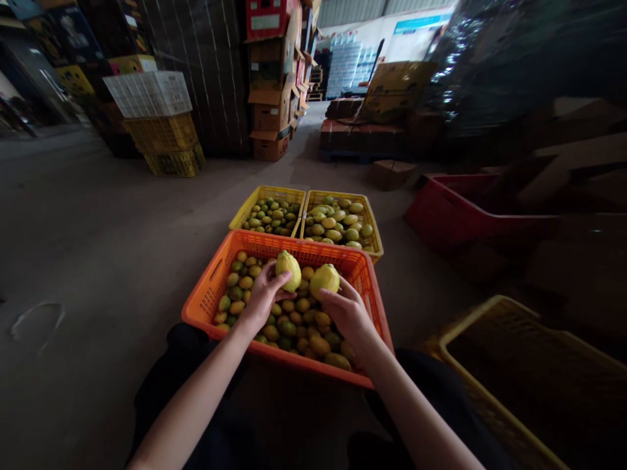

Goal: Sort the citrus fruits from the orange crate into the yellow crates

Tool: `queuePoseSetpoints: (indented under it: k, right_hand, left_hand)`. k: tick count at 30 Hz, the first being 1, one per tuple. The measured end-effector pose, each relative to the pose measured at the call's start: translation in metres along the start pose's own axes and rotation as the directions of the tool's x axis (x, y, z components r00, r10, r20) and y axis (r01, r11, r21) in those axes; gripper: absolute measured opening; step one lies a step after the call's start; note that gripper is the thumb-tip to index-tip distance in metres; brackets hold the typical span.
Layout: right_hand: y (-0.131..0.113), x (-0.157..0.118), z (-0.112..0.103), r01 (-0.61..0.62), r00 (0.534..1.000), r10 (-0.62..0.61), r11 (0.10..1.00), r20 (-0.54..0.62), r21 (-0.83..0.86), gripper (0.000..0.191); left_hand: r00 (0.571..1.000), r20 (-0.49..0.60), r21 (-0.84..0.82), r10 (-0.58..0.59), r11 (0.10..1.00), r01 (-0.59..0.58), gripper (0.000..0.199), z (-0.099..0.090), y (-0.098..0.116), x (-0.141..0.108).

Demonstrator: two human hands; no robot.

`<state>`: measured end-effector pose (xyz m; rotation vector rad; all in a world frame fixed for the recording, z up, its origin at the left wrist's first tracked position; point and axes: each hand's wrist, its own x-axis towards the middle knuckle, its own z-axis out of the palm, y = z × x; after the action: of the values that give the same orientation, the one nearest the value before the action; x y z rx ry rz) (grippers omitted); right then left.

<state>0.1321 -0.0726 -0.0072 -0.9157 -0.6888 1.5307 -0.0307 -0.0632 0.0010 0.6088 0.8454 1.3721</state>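
A bumpy, rounded yellow fruit [289, 269] filled the left hand's grip [263, 295] above an orange plastic crate [294, 359]; the right hand's grip [350, 309] held a second rounded yellow fruit [324, 281] nearer the crate's right edge. Small green-and-yellow fruits [287, 328] lay below. Two yellow plastic crates [373, 222] stood beyond its far edge.

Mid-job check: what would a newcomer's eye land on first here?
Probably the orange crate, front and centre, holding smaller green and yellow fruits. Over it, the left hand holds a large yellow fruit, the right hand a second fruit. Just beyond, two yellow crates stand side by side.
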Motion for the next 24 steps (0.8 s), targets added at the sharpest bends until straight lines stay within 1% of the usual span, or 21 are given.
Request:
queuePoseSetpoints:
  k: [2,4,6,8,11,13,15,17,21,24]
  right_hand:
    - [-0.0014,0.0016,-0.0016,-0.026,0.998,0.023,0.998,0.056,0.054,0.034]
    - [-0.0020,0.0029,-0.0026,-0.056,0.995,0.046,0.992,0.092,0.113,0.028]
    - [-0.0019,0.0032,-0.0024,-0.075,0.993,0.060,0.986,0.101,0.152,0.025]
    - [-0.0019,0.0022,-0.0009,-0.068,0.994,0.053,0.984,0.095,0.164,0.026]
    - [-0.0025,-0.0008,0.0021,-0.054,0.994,0.039,0.987,0.102,0.152,0.027]
    - [-0.0033,-0.0024,0.0036,-0.067,0.993,0.050,0.984,0.110,0.162,0.026]
    - [-0.0043,-0.0031,0.0042,-0.092,0.991,0.071,0.976,0.115,0.195,0.025]
    - [-0.0051,-0.0029,0.0040,-0.119,0.990,0.098,0.964,0.099,0.237,0.021]
    - [-0.0051,-0.0009,0.0031,-0.166,0.986,0.167,0.938,0.024,0.303,0.019]
    - [-0.0033,0.0007,0.0034,-0.171,0.982,0.187,0.937,-0.022,0.303,0.019]
  left_hand:
    - [1.000,0.003,-0.078,-0.026,0.997,0.026,0.022,-0.0020,0.0013,-0.0004]
    - [0.998,0.041,-0.126,-0.052,0.990,0.057,0.020,-0.0038,0.0020,-0.0011]
    - [0.992,0.093,-0.152,-0.084,0.984,0.098,0.022,-0.0047,0.0021,-0.0015]
    - [0.986,0.115,-0.175,-0.121,0.974,0.141,0.022,-0.0047,0.0019,-0.0017]
    - [0.980,0.075,-0.202,-0.186,0.959,0.198,0.020,-0.0034,0.0021,-0.0015]
    - [0.975,0.032,-0.224,-0.219,0.949,0.221,0.022,-0.0027,0.0029,-0.0013]
    - [0.972,0.016,-0.255,-0.234,0.939,0.231,0.026,-0.0023,0.0040,-0.0014]
    - [0.971,0.037,-0.284,-0.235,0.929,0.236,0.031,-0.0025,0.0052,-0.0021]
    - [0.968,0.110,-0.306,-0.226,0.919,0.250,0.038,-0.0026,0.0068,-0.0045]
    - [0.966,0.089,-0.277,-0.242,0.926,0.257,0.034,-0.0016,0.0061,-0.0047]
